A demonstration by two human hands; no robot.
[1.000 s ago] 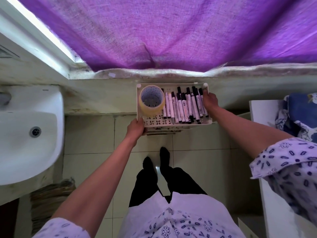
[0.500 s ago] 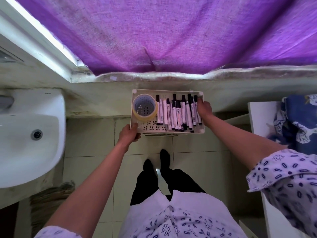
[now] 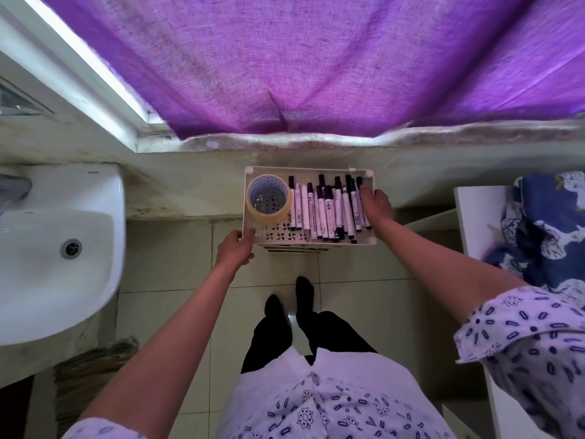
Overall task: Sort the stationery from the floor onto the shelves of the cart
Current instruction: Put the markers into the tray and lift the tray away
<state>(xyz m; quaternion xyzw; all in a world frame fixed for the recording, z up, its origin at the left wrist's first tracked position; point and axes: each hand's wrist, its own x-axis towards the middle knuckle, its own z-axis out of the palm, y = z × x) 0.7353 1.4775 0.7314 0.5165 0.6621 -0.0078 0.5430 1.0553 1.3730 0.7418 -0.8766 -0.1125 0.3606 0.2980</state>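
Observation:
The white cart [image 3: 281, 239] stands against the wall below the window, seen from above. Its top perforated shelf holds a yellowish tape roll [image 3: 268, 200] on the left and several white markers with black caps [image 3: 326, 210] lying side by side. My left hand [image 3: 235, 250] grips the shelf's front left corner. My right hand [image 3: 375, 202] grips the shelf's right edge, its fingers over the outermost markers. The lower shelves are hidden under the top one.
A white washbasin [image 3: 60, 242] juts out at the left. A white cabinet top with a blue patterned cloth [image 3: 550, 229] stands at the right. A purple curtain [image 3: 300, 64] hangs above. My feet in black socks stand on the tiled floor [image 3: 167, 264].
The cart has shifted slightly left and lower in view, both hands moving with it. My left hand slid from under the front edge to the front left corner.

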